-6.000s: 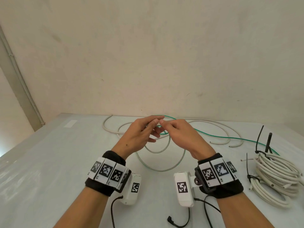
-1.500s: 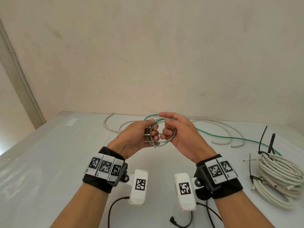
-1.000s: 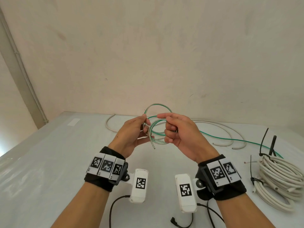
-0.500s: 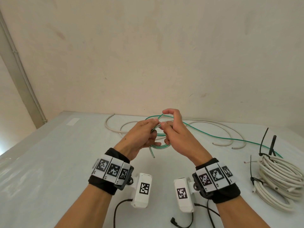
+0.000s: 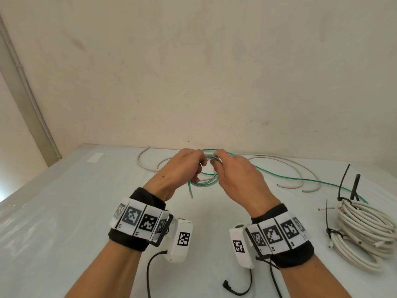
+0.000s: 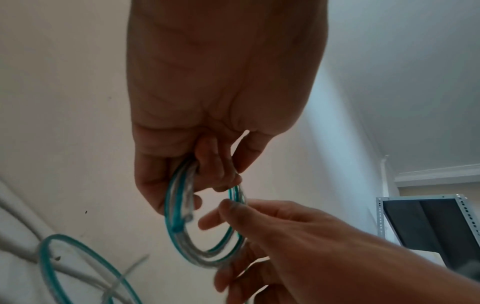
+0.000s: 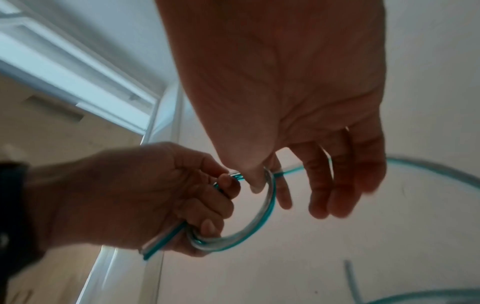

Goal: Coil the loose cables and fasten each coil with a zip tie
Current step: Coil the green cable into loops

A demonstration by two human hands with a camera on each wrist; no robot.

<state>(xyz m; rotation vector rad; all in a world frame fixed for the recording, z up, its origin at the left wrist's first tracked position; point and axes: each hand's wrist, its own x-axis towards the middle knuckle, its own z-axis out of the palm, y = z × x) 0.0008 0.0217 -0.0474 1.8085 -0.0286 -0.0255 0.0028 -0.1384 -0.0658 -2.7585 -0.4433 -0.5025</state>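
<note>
1. As the hands came back together above the table (image 5: 64, 211), the left hand (image 5: 180, 168) had its grip curled tight around one side of the small green-and-clear cable coil (image 5: 204, 181), pinching the stacked loops.
2. A second before, one loop stood up above the fingers; now it was laid down onto the bundle, and the right hand (image 5: 236, 175) pinched the far side of the coil between thumb and forefinger, its other fingers hanging loose.
3. My read: one more turn was won, so the coil sat thicker in the grip, held up off the table between both hands.
4. Plenty remained. The loose green tail (image 5: 300, 180) ran off to the right across the table, past the loose white cable (image 5: 279, 160), so winding was not finished and no zip tie was on this coil.
5. A bundled white coil (image 5: 365, 229) lay at the right edge, black zip ties (image 5: 343, 179) already around it.
6. Hard to call: the hands covered the coil's top, so its loops could not be counted, and both wrist views were blurred. The cut end (image 5: 190, 193) dangled below the left hand.
</note>
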